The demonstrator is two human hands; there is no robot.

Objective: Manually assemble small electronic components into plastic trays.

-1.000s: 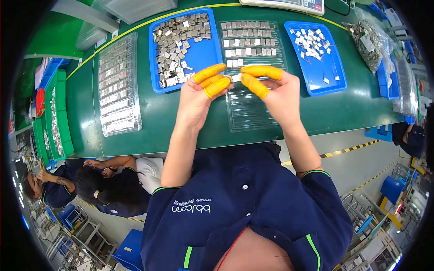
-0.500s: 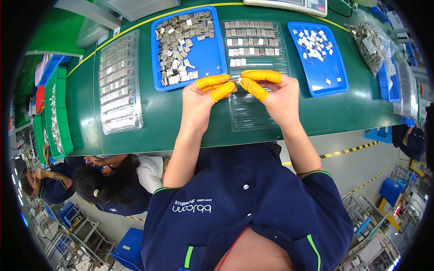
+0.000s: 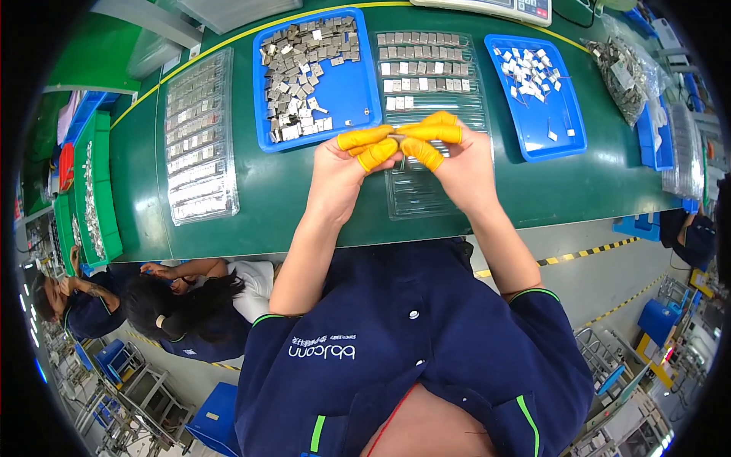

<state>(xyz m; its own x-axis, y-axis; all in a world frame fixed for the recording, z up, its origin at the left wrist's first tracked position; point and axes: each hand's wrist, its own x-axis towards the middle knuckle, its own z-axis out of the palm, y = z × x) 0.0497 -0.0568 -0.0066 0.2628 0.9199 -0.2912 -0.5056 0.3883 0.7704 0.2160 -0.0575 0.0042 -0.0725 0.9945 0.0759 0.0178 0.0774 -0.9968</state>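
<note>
Green table [image 3: 548,190]: blue trays [image 3: 560,118], clear trays [image 3: 426,194], bagged parts [image 3: 620,80], white scale [image 3: 495,7].

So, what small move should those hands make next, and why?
Perhaps a gentle press inward: the left hand and right hand meet from opposite sides, their yellow-covered fingertips pinching a small part, mostly hidden, so both look placed to push without regripping.

Hands [image 3: 344,166] [image 3: 460,158] drawn closer together, yellow-covered fingertips [image 3: 378,154] now meeting, small piece [image 3: 397,138] between them mostly hidden
</note>
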